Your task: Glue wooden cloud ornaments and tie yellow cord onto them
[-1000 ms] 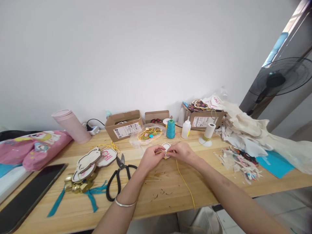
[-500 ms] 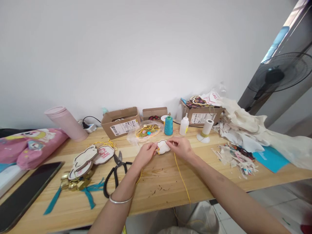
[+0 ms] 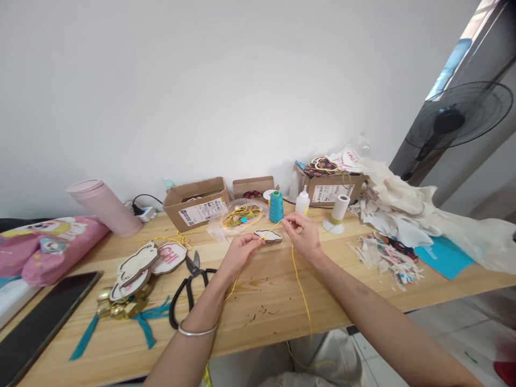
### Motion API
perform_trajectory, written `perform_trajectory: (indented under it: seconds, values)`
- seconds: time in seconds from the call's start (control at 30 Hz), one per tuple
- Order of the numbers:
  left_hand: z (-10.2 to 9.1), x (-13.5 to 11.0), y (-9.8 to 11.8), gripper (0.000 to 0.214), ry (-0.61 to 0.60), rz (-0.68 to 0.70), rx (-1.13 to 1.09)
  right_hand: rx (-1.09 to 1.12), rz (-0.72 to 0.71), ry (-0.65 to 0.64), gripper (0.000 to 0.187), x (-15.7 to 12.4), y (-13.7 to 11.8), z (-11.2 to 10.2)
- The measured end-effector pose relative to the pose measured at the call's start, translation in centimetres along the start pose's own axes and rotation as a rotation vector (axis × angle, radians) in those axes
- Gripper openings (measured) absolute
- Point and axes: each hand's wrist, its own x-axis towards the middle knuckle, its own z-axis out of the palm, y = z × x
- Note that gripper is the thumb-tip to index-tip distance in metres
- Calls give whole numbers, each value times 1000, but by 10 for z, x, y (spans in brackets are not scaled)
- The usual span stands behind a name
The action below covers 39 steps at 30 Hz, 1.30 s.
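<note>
My left hand point(image 3: 242, 251) pinches the left end of a small white cloud-shaped patch point(image 3: 271, 236) with a dark edge, tilted so it looks thin. A yellow cord point(image 3: 299, 279) runs from the patch to the fingertips of my right hand point(image 3: 301, 234), which are closed on it. From there the cord hangs down past the table edge. Another length of the cord trails below my left hand. Black-handled scissors point(image 3: 194, 277) lie with blades apart beside my left forearm.
Cloud-shaped patches point(image 3: 171, 258) and brass bells point(image 3: 121, 309) lie left, near a phone point(image 3: 48, 322). Behind my hands stand a teal thread spool point(image 3: 276, 207), a white bottle point(image 3: 302, 201) and cardboard boxes point(image 3: 197, 207). Fabric scraps point(image 3: 389, 260) lie right.
The patch has tipped from facing me to nearly edge-on. My right hand has come off its right edge, drawing the yellow cord up and away.
</note>
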Motion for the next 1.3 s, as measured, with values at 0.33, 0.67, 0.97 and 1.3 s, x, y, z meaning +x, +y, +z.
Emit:
perform_trajectory:
  seconds: [0.33, 0.67, 0.97, 1.3]
  values:
    - [3, 2, -2, 37, 29, 36, 102, 518, 346, 18, 16, 3, -8, 2]
    - [4, 5, -9, 36, 58, 47, 136, 811, 571, -127, 20, 4, -4, 3]
    - [7, 2, -3, 33, 42, 29, 62, 182, 22, -342, 20, -3, -9, 8]
    - [9, -1, -4, 29, 34, 36, 14, 201, 31, -336, 16, -6, 1, 14]
